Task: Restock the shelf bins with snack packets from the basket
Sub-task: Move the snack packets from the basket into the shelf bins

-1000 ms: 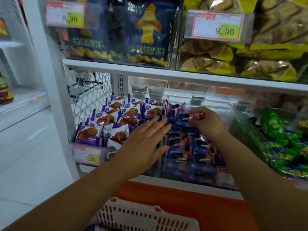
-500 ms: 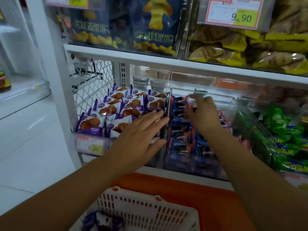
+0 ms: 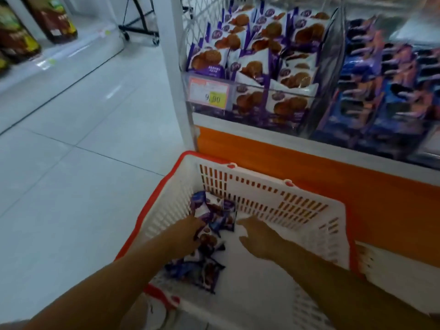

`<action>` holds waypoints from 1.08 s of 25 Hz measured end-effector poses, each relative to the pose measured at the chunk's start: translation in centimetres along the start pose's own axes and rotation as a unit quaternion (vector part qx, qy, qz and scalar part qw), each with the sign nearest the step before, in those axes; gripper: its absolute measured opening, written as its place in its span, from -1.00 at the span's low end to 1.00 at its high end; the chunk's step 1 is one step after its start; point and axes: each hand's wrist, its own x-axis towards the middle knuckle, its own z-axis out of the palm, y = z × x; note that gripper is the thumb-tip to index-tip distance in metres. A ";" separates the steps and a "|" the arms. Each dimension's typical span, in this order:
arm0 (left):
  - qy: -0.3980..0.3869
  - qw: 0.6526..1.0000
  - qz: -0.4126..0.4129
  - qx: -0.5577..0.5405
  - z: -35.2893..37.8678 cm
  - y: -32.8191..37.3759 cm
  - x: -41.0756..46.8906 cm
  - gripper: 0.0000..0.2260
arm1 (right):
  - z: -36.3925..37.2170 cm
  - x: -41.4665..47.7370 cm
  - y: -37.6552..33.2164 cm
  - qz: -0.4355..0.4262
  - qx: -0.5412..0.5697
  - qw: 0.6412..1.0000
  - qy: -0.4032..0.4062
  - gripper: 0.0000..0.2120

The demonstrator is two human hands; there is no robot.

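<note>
1. Floor (image 3: 71,139): pale tiles. A low shelf at far left carries dark bottles (image 3: 54,20), their labels too blurred to read.
2. Shelf unit (image 3: 309,167): white upright post, with an orange base panel under the bottom shelf.
3. Basket (image 3: 262,194): white slatted plastic with a red rim, just in front of the orange panel.
4. Left bin (image 3: 250,113): clear plastic, packed with rows of purple-and-white packets picturing round brown biscuits. The brand script is unreadable.
5. Right bin (image 3: 381,129): clear plastic, filled with blue packets. The print is blurred.
6. Snack packets (image 3: 214,210): a loose pile in the basket's left half, in the same purple and white as the left bin's stock.
7. Left hand (image 3: 188,232): down in the pile with its fingertips hidden among the wrappers. I cannot tell whether it grips one.
8. Right hand (image 3: 257,236): beside the pile and apart from the left hand. The forefinger is stretched toward the packets, the thumb is out, and it holds nothing.
9. Price tag (image 3: 210,92): on the left bin's front, orange-bordered, reading "9.90" on a yellow patch. The smaller print is illegible.
</note>
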 end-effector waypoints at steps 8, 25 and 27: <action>-0.076 0.996 -0.054 -0.003 5.0 -3.8 2.8 -0.40 | 9.5 5.8 -3.6 0.150 0.356 0.922 -0.026 -0.34; 0.050 0.916 -0.022 -0.397 -2.1 3.7 1.4 -0.79 | -0.4 -0.4 -1.8 0.080 0.672 0.733 0.070 -0.79; 0.041 0.879 -0.029 -0.475 -3.2 5.0 0.7 -0.80 | -2.2 -2.2 -1.8 0.042 0.667 0.738 0.093 -0.78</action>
